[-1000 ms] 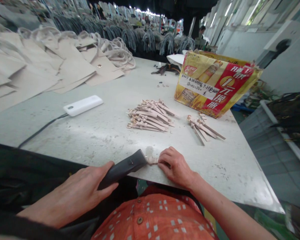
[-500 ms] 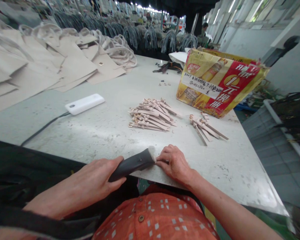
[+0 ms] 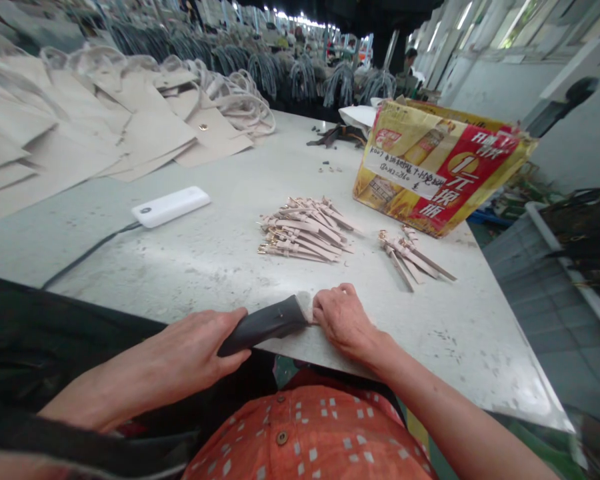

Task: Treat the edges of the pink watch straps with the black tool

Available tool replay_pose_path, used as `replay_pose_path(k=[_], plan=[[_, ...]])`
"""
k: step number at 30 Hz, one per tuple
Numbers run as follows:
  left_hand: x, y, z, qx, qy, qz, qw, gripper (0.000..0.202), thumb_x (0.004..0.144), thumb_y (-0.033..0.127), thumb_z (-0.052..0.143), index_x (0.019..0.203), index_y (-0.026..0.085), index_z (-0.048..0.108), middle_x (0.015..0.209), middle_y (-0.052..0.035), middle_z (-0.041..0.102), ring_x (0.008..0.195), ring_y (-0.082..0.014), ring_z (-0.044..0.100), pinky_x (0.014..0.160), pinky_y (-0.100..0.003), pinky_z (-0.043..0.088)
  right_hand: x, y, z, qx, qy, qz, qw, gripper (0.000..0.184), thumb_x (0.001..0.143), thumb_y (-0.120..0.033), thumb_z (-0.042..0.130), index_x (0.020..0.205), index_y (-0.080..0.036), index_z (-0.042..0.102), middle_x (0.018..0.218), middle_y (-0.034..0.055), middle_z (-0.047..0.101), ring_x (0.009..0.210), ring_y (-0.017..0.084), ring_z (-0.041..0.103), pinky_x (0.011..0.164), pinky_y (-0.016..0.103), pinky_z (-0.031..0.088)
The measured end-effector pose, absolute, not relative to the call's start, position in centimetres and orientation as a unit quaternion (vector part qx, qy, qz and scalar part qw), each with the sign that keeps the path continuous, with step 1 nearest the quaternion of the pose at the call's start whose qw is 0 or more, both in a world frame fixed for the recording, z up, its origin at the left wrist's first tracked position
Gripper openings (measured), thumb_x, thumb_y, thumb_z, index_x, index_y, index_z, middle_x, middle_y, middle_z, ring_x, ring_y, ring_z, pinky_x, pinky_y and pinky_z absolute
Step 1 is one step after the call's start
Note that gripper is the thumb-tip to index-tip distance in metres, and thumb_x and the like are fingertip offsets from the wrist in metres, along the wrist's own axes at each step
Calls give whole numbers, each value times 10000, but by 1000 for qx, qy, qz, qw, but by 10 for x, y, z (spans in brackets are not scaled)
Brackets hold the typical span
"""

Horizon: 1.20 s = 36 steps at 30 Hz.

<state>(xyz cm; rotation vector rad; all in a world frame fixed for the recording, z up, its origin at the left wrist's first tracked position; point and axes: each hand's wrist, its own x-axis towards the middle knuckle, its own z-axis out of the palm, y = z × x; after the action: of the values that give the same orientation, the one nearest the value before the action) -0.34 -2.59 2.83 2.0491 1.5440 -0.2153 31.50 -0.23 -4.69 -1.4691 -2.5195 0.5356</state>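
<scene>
Wrapped around a dark grey handheld tool [image 3: 267, 325], my left hand [image 3: 207, 343] keeps it low over the table's near edge. The tool's pale end [image 3: 305, 305] points right and meets the fingers of my right hand [image 3: 343, 320]. Those fingers are closed in a pinch on what looks like a small beige strap, mostly hidden; only a thin bit shows beside the tool's end. Beyond my hands lies a pile of beige straps with gold-coloured buckles [image 3: 305, 230]. A smaller bunch of the same straps [image 3: 413, 257] rests to its right.
A yellow and red cardboard box [image 3: 440, 167] stands at the table's right side. Beige panels with cord handles [image 3: 130, 127] are heaped at the left. A white device with a cable [image 3: 173, 207] lies nearer. A grey bin [image 3: 555, 280] stands off the right edge.
My right hand has turned slightly, its fingers curling closer against the tool's end, and less of the pale piece shows. My left hand and the tool are almost unmoved.
</scene>
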Motion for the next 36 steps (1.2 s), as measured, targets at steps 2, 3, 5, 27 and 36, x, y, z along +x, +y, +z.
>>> replay_pose_path(k=[2,3,5,27,36], plan=[[-3,-24,27,767,571,-81,283,428,996,637,656,1177,311,867,1077,-126,977,1000,-399,932,945,-467,649,314,1,-51,-502,-845,161,89,155,1230,-127,718,1137,-237,774,1033,68,896,989,282,794,1226,480,458],[-3,-24,27,767,568,-78,288,420,990,635,664,1165,314,870,1089,-124,980,1014,-397,935,950,-461,652,313,2,-53,-507,-843,154,93,153,1232,-131,715,1139,-243,761,1018,60,894,977,280,796,1261,494,452],[-4,-22,30,765,568,-68,297,413,967,636,679,1136,317,879,1106,-123,987,1048,-401,939,969,-458,664,314,3,-59,-510,-840,149,109,148,1237,-134,702,1157,-250,747,1023,53,900,977,279,807,1303,513,445],[-7,-13,37,753,584,-59,296,437,875,666,753,1106,334,916,1160,-137,1012,1130,-446,939,1056,-507,705,314,10,-79,-502,-826,179,182,142,1240,-154,711,1164,-268,748,979,25,865,912,249,770,1117,403,534],[19,-4,39,772,564,-83,282,342,927,587,667,1062,316,826,1023,-117,963,969,-386,926,890,-444,642,315,6,-71,-508,-819,186,191,136,1252,-183,746,1146,-269,746,1003,45,864,957,265,794,1026,367,536]])
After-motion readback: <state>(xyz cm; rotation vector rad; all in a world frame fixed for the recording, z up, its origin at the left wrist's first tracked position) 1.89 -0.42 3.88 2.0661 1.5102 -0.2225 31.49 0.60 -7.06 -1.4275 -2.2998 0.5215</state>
